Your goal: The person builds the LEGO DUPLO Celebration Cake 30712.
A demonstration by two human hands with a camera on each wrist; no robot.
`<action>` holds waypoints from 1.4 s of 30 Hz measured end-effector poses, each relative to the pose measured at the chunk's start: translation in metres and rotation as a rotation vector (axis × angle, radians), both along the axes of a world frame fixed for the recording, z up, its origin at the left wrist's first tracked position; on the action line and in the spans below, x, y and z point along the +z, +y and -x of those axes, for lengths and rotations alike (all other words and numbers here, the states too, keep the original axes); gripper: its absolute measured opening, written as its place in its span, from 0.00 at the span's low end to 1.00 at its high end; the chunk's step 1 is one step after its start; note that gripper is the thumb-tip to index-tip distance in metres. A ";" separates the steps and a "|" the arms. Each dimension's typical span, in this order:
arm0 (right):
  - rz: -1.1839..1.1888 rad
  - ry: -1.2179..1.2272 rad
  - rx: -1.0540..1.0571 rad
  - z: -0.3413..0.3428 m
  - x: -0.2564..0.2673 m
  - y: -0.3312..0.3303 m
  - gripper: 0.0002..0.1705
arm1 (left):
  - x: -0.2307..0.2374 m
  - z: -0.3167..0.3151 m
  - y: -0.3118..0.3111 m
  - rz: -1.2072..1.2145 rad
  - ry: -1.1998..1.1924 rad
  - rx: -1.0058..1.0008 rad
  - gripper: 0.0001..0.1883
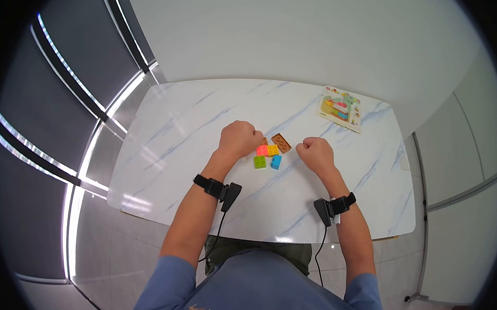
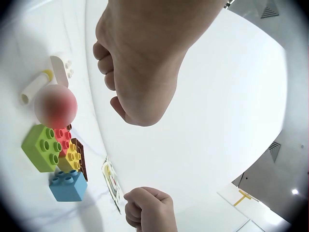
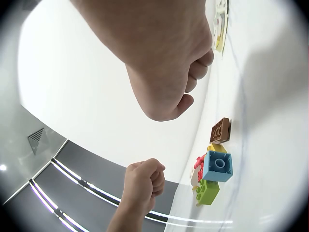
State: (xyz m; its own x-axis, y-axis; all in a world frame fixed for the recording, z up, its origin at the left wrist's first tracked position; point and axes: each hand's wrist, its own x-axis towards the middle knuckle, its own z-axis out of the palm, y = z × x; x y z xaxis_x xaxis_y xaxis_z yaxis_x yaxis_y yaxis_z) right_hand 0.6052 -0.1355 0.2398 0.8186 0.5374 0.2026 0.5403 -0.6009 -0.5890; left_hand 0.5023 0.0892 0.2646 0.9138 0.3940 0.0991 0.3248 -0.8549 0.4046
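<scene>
Studded plastic bricks (image 1: 272,150), marbled tabletop (image 1: 273,209)

I see a white table (image 1: 165,158) with blue-grey veins like marble, and its corners are rounded. Near its far right corner lies a flat printed piece (image 1: 341,109), a little turned, with a colourful picture on it. Behind the table there is a plain pale wall (image 1: 310,36). On the left side stand dark panels (image 1: 91,51) with bright strips (image 1: 71,235) between them; on the right, whitish panels (image 1: 453,146). The floor (image 1: 113,238) is greyish, and the ceiling has a slatted vent (image 2: 273,151).
</scene>
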 end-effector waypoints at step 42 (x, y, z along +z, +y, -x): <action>-0.073 0.022 0.031 0.007 0.002 0.002 0.18 | -0.011 0.006 -0.006 0.084 -0.183 0.001 0.23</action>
